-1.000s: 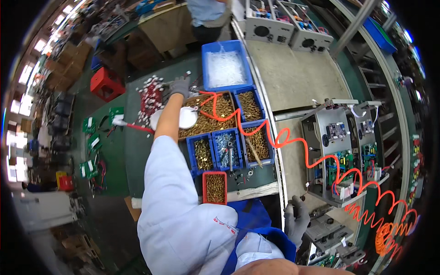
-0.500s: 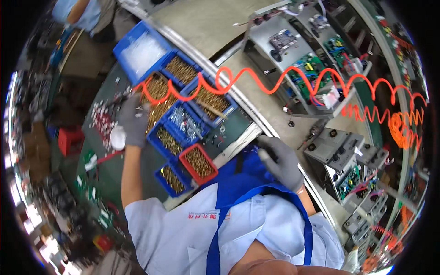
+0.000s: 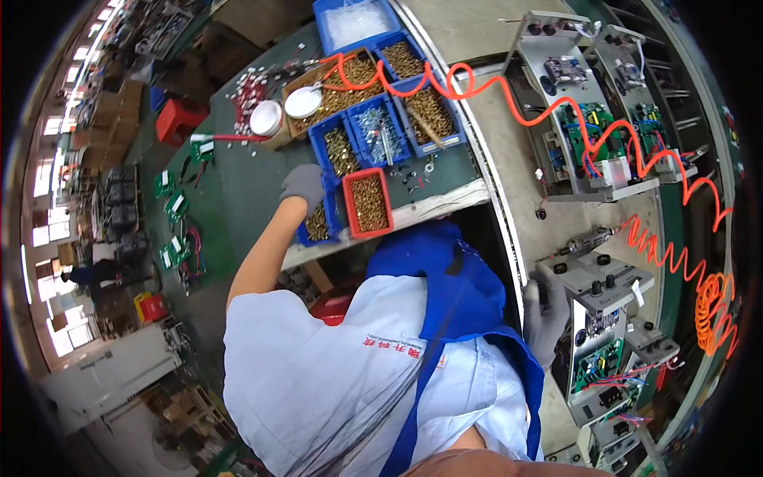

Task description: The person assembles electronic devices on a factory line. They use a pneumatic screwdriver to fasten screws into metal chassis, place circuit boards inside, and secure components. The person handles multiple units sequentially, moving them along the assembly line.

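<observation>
My left hand (image 3: 304, 184), in a grey glove, is at the left edge of a small blue bin (image 3: 317, 225) of brass screws. Its fingers look curled, and whatever they hold is hidden. Next to it are a red bin (image 3: 367, 202) of small brass screws and another blue bin (image 3: 340, 151) of brass fasteners. My right hand (image 3: 545, 314), also gloved, is low on the right beside a grey metal device housing (image 3: 602, 280). Its thumb stands apart from the fingers, and I see nothing in it.
Two white round tubs (image 3: 266, 118) stand by a cardboard box (image 3: 350, 82) of screws. A blue bin (image 3: 377, 131) holds silvery screws. An orange coiled hose (image 3: 509, 94) crosses above open circuit-board housings (image 3: 592, 119). A power screwdriver (image 3: 584, 242) lies near the grey housing.
My left hand has moved from the cardboard box to the small blue bin near the bench's front edge. My right hand has moved from my apron to the grey housing. The view has turned.
</observation>
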Demonstrator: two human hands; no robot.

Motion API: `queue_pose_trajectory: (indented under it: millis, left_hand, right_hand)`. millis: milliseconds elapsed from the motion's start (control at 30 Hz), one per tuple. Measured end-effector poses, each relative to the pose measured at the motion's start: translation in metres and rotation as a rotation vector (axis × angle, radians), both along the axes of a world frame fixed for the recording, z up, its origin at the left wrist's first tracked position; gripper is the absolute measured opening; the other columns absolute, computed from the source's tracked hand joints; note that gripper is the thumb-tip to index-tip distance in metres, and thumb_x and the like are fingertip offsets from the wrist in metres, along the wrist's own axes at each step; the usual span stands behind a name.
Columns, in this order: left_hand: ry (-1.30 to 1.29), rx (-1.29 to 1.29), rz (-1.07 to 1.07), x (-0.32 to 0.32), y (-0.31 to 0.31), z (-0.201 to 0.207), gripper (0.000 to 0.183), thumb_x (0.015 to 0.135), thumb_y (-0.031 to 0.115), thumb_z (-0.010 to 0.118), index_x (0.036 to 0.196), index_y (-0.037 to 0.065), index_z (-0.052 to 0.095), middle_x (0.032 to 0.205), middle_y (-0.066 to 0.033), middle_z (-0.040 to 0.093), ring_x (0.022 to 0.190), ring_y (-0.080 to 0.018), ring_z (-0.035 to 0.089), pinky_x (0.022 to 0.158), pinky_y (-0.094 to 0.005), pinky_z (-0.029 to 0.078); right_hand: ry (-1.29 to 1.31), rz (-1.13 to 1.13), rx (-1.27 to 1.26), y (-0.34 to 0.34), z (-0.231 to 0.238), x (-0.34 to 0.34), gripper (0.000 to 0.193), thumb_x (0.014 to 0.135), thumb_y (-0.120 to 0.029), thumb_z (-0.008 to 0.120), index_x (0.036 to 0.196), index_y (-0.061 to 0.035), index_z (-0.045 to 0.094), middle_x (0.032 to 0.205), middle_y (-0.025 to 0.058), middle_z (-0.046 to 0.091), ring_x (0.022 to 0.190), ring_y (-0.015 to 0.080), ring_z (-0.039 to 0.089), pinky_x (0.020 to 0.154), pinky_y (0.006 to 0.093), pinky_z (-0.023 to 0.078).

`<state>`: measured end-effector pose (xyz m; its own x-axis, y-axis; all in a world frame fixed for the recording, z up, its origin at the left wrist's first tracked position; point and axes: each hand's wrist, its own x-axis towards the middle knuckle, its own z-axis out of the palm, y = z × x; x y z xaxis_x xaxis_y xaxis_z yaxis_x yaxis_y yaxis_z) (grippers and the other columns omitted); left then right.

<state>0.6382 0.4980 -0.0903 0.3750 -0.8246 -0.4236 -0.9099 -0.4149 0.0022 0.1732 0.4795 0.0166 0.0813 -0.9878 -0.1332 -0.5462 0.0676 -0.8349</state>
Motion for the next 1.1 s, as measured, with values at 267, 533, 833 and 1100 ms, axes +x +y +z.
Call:
queue_pose_trajectory:
  millis: [267,533,833,1100]
  left_hand:
    - [-0.074,-0.166,-0.027,-0.012,0.077,-0.046,0.073,0.071,0.016,0.066,0.137,0.01,0.034,0.127,-0.0224,0.046,0.099,-0.0393,0.057,0.08,-0.0454,0.05]
    - [0.065,-0.391,0.057,-0.001,0.103,-0.062,0.018,0.079,0.016,0.06,0.095,0.01,0.065,0.087,-0.0176,0.064,0.08,-0.0358,0.062,0.071,-0.0446,0.05]
    - [0.731,-0.518,0.752,0.025,0.114,-0.046,0.025,0.084,0.01,0.064,0.107,0.0,0.066,0.078,-0.005,0.065,0.057,-0.0084,0.056,0.048,-0.0237,0.047]
    - [1.327,-0.673,0.969,0.03,0.117,-0.049,0.028,0.087,0.012,0.064,0.112,-0.001,0.061,0.084,-0.0093,0.065,0.059,-0.0092,0.054,0.045,-0.0207,0.042]
  right_hand:
    - [-0.04,0.034,-0.071,0.007,-0.022,-0.01,0.026,0.086,-0.01,0.059,0.109,0.0023,0.06,0.094,0.0165,0.064,0.084,0.0252,0.063,0.076,0.0335,0.049]
    - [-0.072,0.108,-0.247,-0.021,0.002,0.011,0.027,0.084,-0.011,0.061,0.109,-0.0011,0.06,0.088,0.0122,0.063,0.07,0.0202,0.061,0.065,0.0298,0.048]
    - [-0.009,0.214,-0.316,-0.04,0.002,0.019,0.028,0.083,-0.015,0.063,0.109,-0.003,0.061,0.092,0.0155,0.064,0.076,0.0264,0.064,0.069,0.0342,0.05]
    - [-0.012,0.264,-0.16,-0.057,0.007,0.032,0.03,0.085,-0.019,0.061,0.109,-0.0027,0.06,0.089,0.016,0.062,0.076,0.0279,0.063,0.069,0.0356,0.05]
